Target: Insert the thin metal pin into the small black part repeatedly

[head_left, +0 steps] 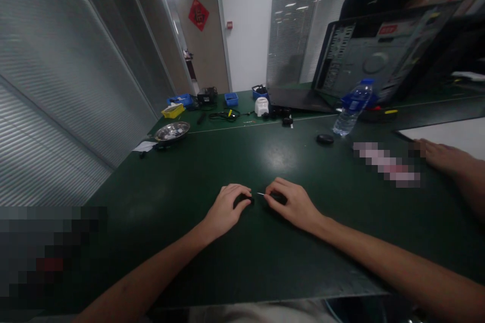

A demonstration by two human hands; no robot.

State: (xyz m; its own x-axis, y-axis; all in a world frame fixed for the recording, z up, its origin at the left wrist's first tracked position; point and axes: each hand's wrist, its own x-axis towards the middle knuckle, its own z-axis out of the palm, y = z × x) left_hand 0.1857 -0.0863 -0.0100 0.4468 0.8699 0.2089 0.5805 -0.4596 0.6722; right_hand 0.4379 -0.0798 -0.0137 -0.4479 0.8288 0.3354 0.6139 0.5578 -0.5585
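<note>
Black small part point(243, 200) under the left hand point(227, 211), fingers curled over it and closed on it, resting on the mat. Right hand point(293, 204) just beside it, fingers pinched shut on a dark-handled tool point(276, 197) with a thin silvery tip point(260, 194) that points left toward the black part; tip ends just short of it, can't tell if it touches. Both hands low on the green table mat point(212, 252), near its middle. Further out: a small dark round object point(325, 138) on the mat, a water bottle point(352, 108) with blue label and cap just beyond it, tilted. Behind the bottle an open computer case point(379, 58) lying on its side, a person in a dark top behind that. Another person's hand point(441, 155) lies flat on the mat at right, well apart from the work, next to a white sheet point(450, 133). Far left end of the table: metal bowl point(172, 131), yellow tray point(173, 110), blue bins point(231, 98), a white round device point(261, 106), some black cables point(223, 115).
</note>
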